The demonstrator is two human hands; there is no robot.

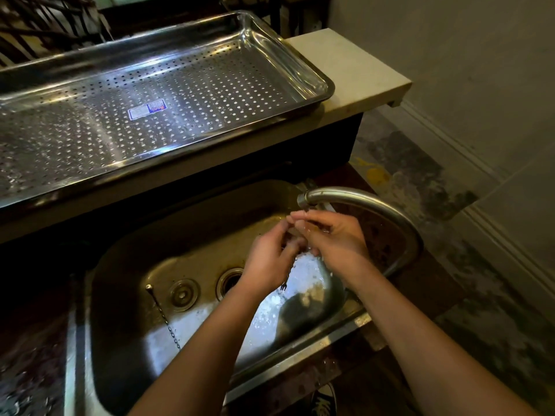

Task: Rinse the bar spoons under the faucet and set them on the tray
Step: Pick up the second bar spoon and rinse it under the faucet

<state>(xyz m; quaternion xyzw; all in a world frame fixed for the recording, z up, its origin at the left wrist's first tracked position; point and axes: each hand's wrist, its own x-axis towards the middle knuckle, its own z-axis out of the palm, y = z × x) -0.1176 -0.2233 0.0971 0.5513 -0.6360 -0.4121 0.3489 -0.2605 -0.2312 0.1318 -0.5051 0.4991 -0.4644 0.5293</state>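
Observation:
Both hands meet under the faucet (357, 199), where water runs over them into the sink (126, 259). My left hand (267, 259) curls its fingers round a bar spoon (286, 279). Only the spoon's twisted stem and forked end show, hanging below that hand. My right hand (336, 235) closes over the spoon's upper part from the right, which is hidden between the fingers. A second bar spoon (163, 318) lies on the sink floor at the left, stem twisted, knob end pointing away. The perforated steel tray (303, 67) sits on the raised counter behind the sink and holds nothing.
Two drain openings (229, 279) sit in the sink floor left of my hands. The faucet arches in from the right. A pale stone counter end (360, 73) juts out right of the tray. Tiled floor and a wall lie to the right.

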